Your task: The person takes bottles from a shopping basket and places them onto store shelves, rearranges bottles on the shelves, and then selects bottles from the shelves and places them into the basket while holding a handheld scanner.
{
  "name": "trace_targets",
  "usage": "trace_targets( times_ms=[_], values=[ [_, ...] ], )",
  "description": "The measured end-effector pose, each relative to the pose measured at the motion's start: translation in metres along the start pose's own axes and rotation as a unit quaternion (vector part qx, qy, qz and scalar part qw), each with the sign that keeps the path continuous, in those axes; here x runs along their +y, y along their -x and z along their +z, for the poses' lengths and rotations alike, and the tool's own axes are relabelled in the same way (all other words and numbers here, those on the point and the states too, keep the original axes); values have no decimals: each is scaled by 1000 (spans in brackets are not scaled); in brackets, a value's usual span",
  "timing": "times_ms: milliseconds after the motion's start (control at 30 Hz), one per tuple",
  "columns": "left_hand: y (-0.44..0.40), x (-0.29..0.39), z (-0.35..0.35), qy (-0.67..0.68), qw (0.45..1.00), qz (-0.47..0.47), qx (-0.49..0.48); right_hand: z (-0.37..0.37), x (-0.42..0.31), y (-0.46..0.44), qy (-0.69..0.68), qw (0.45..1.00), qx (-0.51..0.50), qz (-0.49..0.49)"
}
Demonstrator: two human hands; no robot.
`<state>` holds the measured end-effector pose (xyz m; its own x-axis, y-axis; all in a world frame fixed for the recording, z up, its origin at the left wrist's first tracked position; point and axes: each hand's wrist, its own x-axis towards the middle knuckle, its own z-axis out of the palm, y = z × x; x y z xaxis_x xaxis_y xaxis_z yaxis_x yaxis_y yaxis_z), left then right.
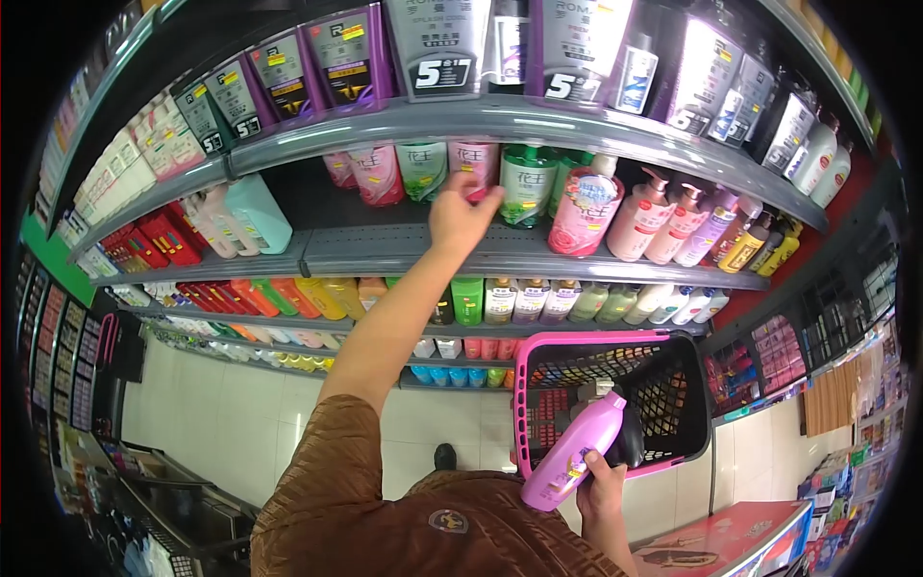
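My left hand reaches to the middle shelf, its fingers loosely curled and apart, with nothing visible between them. It is in front of a pink refill pack and beside a green-and-white pump bottle; whether it touches either I cannot tell. Low at the right, my right hand is closed around a pink-purple shampoo bottle, tilted with its cap up. A black bottle shows behind that one, mostly hidden. Beyond them is a black shopping basket with a pink rim.
A large pink pump bottle stands at the shelf's front, right of my left hand. Grey boxed sets line the upper shelf. More bottles fill the lower shelf. A red-topped display is at the lower right.
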<state>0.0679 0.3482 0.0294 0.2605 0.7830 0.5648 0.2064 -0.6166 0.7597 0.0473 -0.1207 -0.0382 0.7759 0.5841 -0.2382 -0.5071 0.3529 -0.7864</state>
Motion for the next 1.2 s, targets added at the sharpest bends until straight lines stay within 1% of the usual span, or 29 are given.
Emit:
trace_targets(
  times_ms=[33,67,100,133,167,200,233,267,333,367,400,467,500,600,633,667,733,767,833,867,933,967,1000,1067,1100,1133,1200],
  values=[
    [-6,-15,-15,59,992,71,81,1,2,0,6,1000,4,1],
    [-13,-32,-36,46,995,-31,80,4,5,1,3,1000,4,3],
    [-28,-55,-55,77,978,75,177,8,6,2,5,1000,8,7],
    [-44,-82,-70,140,959,72,237,12,9,2,8,1000,13,8],
    [-61,-116,-91,179,945,70,264,16,12,2,7,1000,11,6],
    [-89,-162,-107,106,936,12,337,19,15,3,4,1000,15,3],
    [-106,-178,-128,166,928,-21,332,22,18,5,2,1000,19,-1],
    [-121,-209,-145,94,947,-5,306,24,22,5,2,1000,19,-5],
    [-138,-220,-162,133,959,-70,239,29,29,6,8,999,30,-19],
    [-144,-221,-169,125,967,-119,185,34,31,8,7,999,34,-23],
    [-151,-220,-173,128,968,-119,182,42,31,11,7,999,36,-24],
    [-164,-218,-180,248,966,-69,22,52,37,12,6,999,42,-30],
    [-170,-218,-183,253,965,-69,17,54,40,13,5,998,49,-29],
    [-180,-215,-188,182,973,-133,-53,69,42,21,5,997,66,-47],
    [-178,-209,-184,123,984,-122,-28,75,41,22,-1,996,68,-60],
    [-175,-202,-180,126,984,-121,-33,78,42,22,-1,995,72,-63],
    [-169,-204,-179,186,976,-107,-30,80,43,23,-7,995,78,-56],
    [-169,-204,-179,185,976,-109,-30,81,44,23,-6,995,78,-55],
    [-172,-217,-174,138,987,-76,-25,79,44,20,-9,997,71,-19],
    [-171,-226,-172,135,987,-80,-20,79,45,18,-7,998,67,-14],
    [-166,-227,-174,24,995,31,95,78,49,13,-11,998,51,-21],
    [-157,-227,-172,118,985,54,115,77,50,11,-12,999,47,-16],
    [-142,-208,-176,112,985,55,117,75,50,9,-11,999,38,-17],
    [-112,-177,-185,-33,982,-59,174,72,50,7,-13,999,27,-12],
    [-105,-174,-186,-63,980,-58,178,69,49,5,-12,1000,23,-3],
    [-99,-170,-191,-67,980,-59,180,66,47,2,-10,1000,19,5],
    [-88,-159,-197,22,995,-39,89,57,44,-2,-7,1000,11,21]
  ],
)
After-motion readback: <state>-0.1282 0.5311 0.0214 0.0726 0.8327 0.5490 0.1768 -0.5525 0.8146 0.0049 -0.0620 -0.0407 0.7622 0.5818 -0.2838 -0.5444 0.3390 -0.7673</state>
